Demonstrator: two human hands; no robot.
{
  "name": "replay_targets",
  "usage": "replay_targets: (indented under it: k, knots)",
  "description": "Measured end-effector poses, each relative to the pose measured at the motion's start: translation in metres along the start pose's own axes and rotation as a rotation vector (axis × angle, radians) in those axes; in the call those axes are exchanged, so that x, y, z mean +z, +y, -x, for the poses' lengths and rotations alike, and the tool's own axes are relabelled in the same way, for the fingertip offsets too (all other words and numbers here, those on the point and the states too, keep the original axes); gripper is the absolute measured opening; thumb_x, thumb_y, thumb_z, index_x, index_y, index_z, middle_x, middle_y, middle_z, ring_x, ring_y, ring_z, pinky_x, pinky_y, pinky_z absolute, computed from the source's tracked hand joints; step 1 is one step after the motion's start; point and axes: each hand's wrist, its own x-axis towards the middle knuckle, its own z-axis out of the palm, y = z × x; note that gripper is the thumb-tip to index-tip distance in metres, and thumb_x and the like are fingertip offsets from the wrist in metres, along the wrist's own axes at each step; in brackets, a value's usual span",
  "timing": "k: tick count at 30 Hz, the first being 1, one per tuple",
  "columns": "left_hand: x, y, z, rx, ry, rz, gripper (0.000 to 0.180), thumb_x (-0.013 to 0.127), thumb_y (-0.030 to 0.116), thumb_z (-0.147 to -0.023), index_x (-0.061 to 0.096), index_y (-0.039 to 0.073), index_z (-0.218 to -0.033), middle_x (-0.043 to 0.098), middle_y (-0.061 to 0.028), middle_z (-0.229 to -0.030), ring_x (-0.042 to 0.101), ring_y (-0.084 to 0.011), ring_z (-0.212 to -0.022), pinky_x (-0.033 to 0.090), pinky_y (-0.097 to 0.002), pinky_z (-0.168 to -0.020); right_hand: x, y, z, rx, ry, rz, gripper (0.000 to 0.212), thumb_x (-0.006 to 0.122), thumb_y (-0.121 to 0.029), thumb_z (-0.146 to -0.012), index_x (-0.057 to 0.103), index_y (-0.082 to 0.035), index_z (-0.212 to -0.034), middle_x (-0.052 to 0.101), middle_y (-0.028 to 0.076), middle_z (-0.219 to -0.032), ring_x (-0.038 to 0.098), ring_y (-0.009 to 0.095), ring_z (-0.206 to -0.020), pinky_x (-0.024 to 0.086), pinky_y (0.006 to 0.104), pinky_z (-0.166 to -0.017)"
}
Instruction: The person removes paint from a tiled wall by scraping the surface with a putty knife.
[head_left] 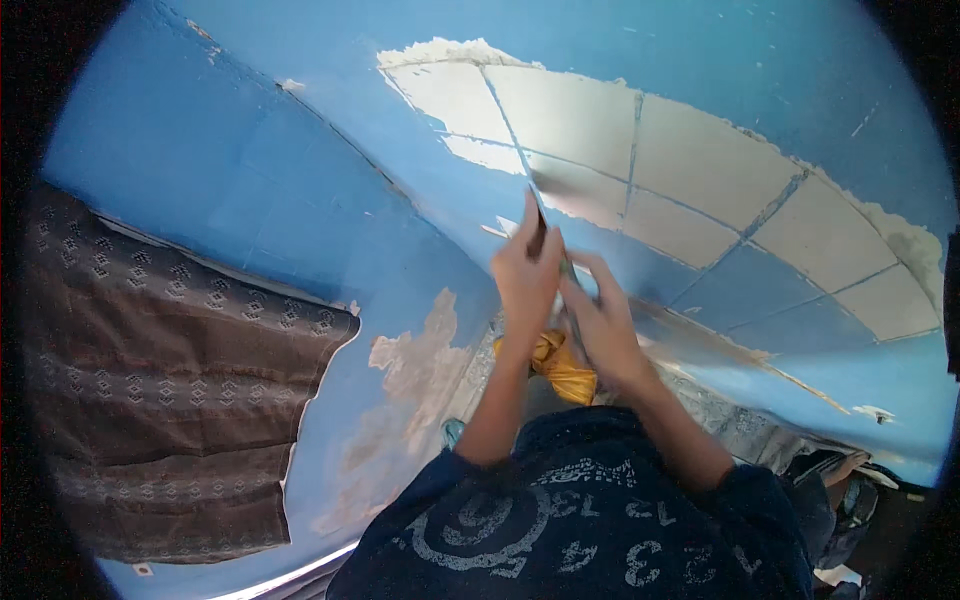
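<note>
Two bare hands meet near the centre of the frame, raised close together in front of a blue wall seen from above. The left hand is clamped on a thin, dark, flat tool, which runs up between the hands with its narrow tip toward the wall. The right hand is just beside the left, slightly lower, its thumb and fingers curved around the tool's lower part; I cannot tell whether they grip it or only touch it (both hands are blurred).

Across the upper middle and right of the frame, blue paint gives way, along a ragged edge, to pale tiles in a curving band. A dark crack slants down from the upper left toward the hands. At the left hangs a dark brown curtain with rows of small pale motifs, and between it and the left forearm is a bare, whitish patch in the paint. Below the hands lies a crumpled yellow bundle. A thin, light-coloured strip slants at the lower right. A dark T-shirt with pale printing fills the bottom centre.
</note>
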Motion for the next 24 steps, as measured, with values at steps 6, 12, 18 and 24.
replay_targets:
  k: [6,12,18,24]
  knots:
    - [-0.014,-0.022,-0.024,0.039,0.092,0.089,0.038,0.056,0.006,-0.084,0.052,-0.006,-0.120,0.062,-0.0032,-0.080,0.052,-0.0046,-0.072,0.043,-0.0190,-0.059,0.003,0.006,-0.030,-0.086,-0.105,0.212,0.039,0.057,-0.016,-0.083,0.046,-0.008,-0.120,0.054,0.008,-0.074,0.051,0.014,-0.062,0.044,0.0288,-0.060]
    - [-0.035,-0.068,0.010,-0.589,-0.133,0.847,0.034,0.058,0.009,-0.083,0.055,-0.004,-0.115,0.063,-0.0071,-0.092,0.060,-0.0132,-0.077,0.050,-0.0250,-0.063,0.000,-0.003,0.009,-0.264,-0.487,0.773,0.052,0.067,-0.015,-0.076,0.045,-0.013,-0.124,0.048,0.014,-0.107,0.050,0.024,-0.096,0.041,0.0364,-0.083]
    - [-0.044,-0.077,0.026,-0.740,-0.390,0.970,0.032,0.059,0.012,-0.086,0.052,-0.004,-0.112,0.061,-0.0136,-0.102,0.062,-0.0169,-0.085,0.052,-0.0237,-0.067,0.015,-0.013,-0.011,-1.110,-0.534,1.255,0.020,0.072,-0.017,-0.069,0.062,-0.007,-0.082,0.054,0.012,-0.095,0.055,0.023,-0.089,0.045,0.0363,-0.073]
    - [-0.075,-0.053,0.008,-0.791,-0.608,1.001,0.043,0.051,0.031,-0.090,0.049,-0.002,-0.118,0.057,-0.0158,-0.115,0.062,-0.0238,-0.096,0.051,-0.0303,-0.080,0.064,-0.059,-0.016,-1.279,-0.693,0.884,0.020,0.066,-0.009,-0.069,0.049,-0.006,-0.059,0.046,0.002,-0.051,0.050,0.015,-0.042,0.037,0.0240,-0.037]
